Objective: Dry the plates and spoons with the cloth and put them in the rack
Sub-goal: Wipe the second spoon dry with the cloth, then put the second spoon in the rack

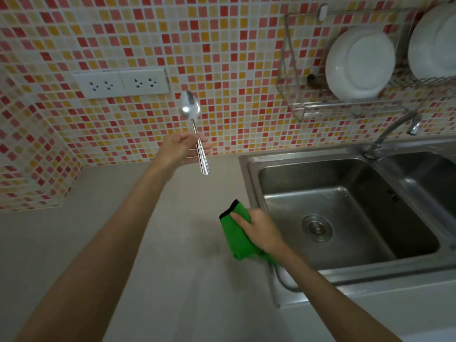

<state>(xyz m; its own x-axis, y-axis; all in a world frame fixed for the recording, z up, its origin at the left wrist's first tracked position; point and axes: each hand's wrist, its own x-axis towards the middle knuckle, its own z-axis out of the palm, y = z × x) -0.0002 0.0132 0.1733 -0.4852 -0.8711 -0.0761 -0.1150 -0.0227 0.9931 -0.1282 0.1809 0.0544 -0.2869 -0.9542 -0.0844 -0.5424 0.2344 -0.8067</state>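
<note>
My left hand (pixel 181 149) grips a metal spoon (pixel 191 112) by its handle and holds it upright over the counter, bowl up, in front of the tiled wall. My right hand (pixel 259 228) holds a folded green cloth (pixel 235 234) with a black edge low over the counter, beside the sink's left rim. The wire rack (pixel 320 104) hangs on the wall at the upper right. Two white plates stand on edge in it: one plate (pixel 360 62) in the middle and a second plate (pixel 434 43) cut off by the frame's right edge.
A steel double sink (pixel 254 174) fills the right side, with a tap (pixel 394 129) behind it under the rack. A double wall socket (pixel 121 82) sits on the tiles at the left. The grey counter (pixel 172 280) runs from the left wall to the sink.
</note>
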